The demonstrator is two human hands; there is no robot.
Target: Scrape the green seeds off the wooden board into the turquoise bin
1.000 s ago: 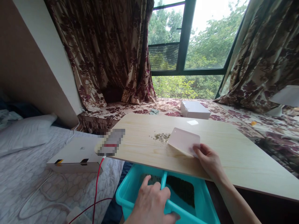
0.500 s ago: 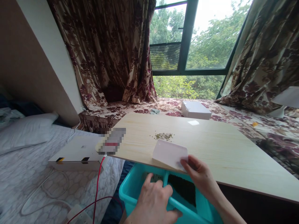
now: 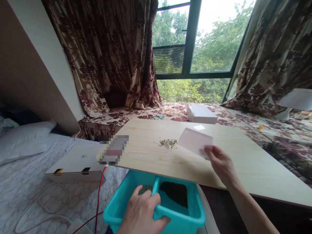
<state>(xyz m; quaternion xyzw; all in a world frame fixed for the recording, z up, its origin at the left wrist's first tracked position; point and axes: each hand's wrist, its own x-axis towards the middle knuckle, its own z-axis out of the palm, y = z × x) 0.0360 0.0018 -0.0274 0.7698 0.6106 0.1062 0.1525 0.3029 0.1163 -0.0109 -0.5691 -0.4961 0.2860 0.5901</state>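
Note:
My right hand [image 3: 221, 162] pinches a thin white plastic scraper [image 3: 192, 141], a flat sheet with a small hole near one corner, and holds it above the table. Just left of its edge a small heap of greenish-brown seeds or grains [image 3: 167, 143] lies scattered on the pale wooden tabletop [image 3: 143, 159]. Below the table's near edge, my left hand [image 3: 143, 209] grips the front rim and divider of a turquoise two-part bin [image 3: 185, 219]. Dark green grains [image 3: 175, 195] cover part of its right compartment. A few paler bits [image 3: 146, 188] show in the left one, partly behind my fingers.
A blurred-out phone-like object [image 3: 114, 150] with a red cable [image 3: 98, 198] rests at the table's left end. On the bed beside it lies a white box [image 3: 75, 161]. Another white box [image 3: 202, 113] stands on the window seat, with a lamp [image 3: 294, 99] farther right.
My right hand has lifted the scraper from the table's near edge, moving it up and right. The bin and my left hand appear farther left, and more of the dark grains shows.

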